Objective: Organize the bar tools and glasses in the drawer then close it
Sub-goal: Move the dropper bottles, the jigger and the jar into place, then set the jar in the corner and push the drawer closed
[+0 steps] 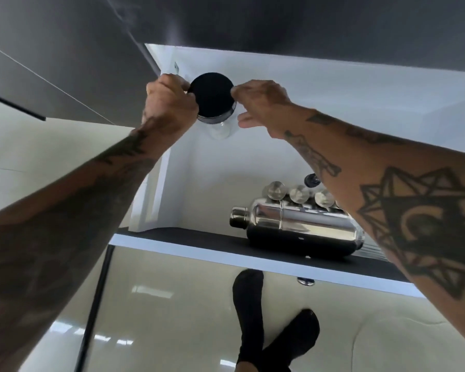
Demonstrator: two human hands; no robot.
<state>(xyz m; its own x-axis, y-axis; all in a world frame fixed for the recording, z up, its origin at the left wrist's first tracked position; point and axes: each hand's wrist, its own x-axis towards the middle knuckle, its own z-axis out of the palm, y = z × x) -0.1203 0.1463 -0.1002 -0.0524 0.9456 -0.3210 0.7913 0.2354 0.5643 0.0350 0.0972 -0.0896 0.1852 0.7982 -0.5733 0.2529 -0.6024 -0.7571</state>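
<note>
A clear glass jar (220, 130) with a round black lid (212, 92) is held over the far left corner of the open white drawer (253, 255). My left hand (169, 103) grips the jar's left side. My right hand (261, 103) pinches the lid's right edge with its fingertips. A shiny steel cocktail shaker (298, 224) lies on its side near the drawer's front edge, cap pointing left. Behind it stand three small silver-capped pieces (298, 194) and a dark-topped tool (311, 180), partly hidden by my right forearm.
The drawer's front panel (226, 304) is glossy beige with a small metal knob (305, 281). A dark grey counter (279, 20) overhangs the drawer's back. My feet in black socks (269, 328) stand on the shiny floor below.
</note>
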